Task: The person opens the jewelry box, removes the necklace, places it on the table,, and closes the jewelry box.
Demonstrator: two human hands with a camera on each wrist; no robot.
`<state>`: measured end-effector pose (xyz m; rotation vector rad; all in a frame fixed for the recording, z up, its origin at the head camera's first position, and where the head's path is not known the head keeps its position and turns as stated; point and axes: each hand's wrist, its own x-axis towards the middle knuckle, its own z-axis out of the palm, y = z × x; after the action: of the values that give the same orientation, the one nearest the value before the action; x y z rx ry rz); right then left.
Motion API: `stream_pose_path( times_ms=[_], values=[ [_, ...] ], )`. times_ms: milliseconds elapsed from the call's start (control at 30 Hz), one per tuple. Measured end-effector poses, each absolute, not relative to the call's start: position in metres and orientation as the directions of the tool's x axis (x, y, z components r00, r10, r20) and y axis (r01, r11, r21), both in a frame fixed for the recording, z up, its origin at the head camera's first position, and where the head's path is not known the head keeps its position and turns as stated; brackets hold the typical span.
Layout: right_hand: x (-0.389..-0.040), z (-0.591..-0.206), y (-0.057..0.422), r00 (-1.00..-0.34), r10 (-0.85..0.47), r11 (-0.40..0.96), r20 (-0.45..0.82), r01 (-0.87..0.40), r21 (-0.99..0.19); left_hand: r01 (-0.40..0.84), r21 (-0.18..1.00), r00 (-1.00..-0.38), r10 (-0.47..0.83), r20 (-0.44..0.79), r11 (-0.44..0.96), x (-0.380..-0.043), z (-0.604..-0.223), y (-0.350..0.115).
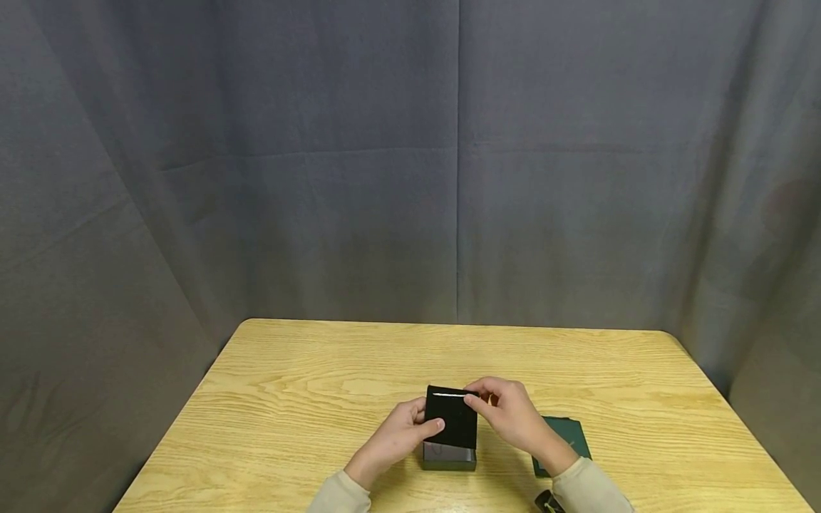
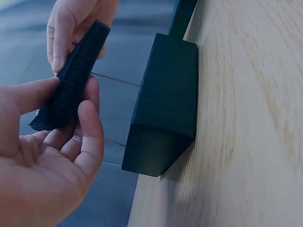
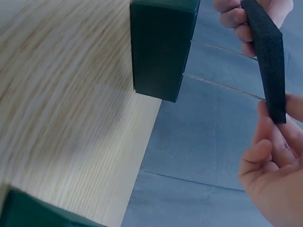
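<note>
A square black foam pad [image 1: 454, 422], with a thin bright line near its far edge, is held up between both hands. My left hand [image 1: 403, 432] grips its left side, thumb on top and fingers beneath. With thumb and fingertips, my right hand [image 1: 509, 415] pinches the far right corner. Seen edge-on in the left wrist view, the pad [image 2: 71, 80] is thick and slightly bent. Below it stands a dark green box [image 1: 449, 464], open at the top, partly hidden by the pad; the left wrist view shows its side walls [image 2: 165, 90].
A flat dark green lid [image 1: 571, 436] lies on the wooden table [image 1: 308, 399], partly behind the right forearm. A small black object [image 1: 547, 501] with yellowish marks sits by the right sleeve at the near edge. Grey curtains [image 1: 359, 214] hang behind the table.
</note>
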<state>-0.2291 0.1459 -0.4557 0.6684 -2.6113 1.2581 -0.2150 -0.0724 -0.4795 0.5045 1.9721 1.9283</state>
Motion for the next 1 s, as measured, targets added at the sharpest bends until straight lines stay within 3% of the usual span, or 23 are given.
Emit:
stream_pose_path(
  times_ms=[167, 367, 633, 1000],
  values=[
    [-0.2297, -0.4584, 0.1468, -0.846, -0.339, 0.563, 0.412, -0.533, -0.631, 0.014, 1.0, -0.88, 0.476, 0.001, 0.025, -0.2147, -0.4795, -0.072],
    [-0.23, -0.4594, 0.1464, -0.754, -0.386, 0.593, 0.531, -0.644, -0.484, 0.012, 1.0, -0.872, 0.489, 0.004, 0.013, -0.2135, -0.4768, -0.0721],
    [-0.2293, -0.4568, 0.1467, -0.745, -0.4, 0.62, 0.535, -0.649, -0.441, 0.033, 0.998, -0.875, 0.485, 0.004, 0.052, -0.2151, -0.4723, -0.0711],
    [-0.2338, -0.4597, 0.1469, -0.534, -0.529, 0.618, 0.66, -0.775, -0.131, 0.043, 0.997, -0.879, 0.476, 0.005, 0.068, -0.2136, -0.4718, -0.0674]
  ],
)
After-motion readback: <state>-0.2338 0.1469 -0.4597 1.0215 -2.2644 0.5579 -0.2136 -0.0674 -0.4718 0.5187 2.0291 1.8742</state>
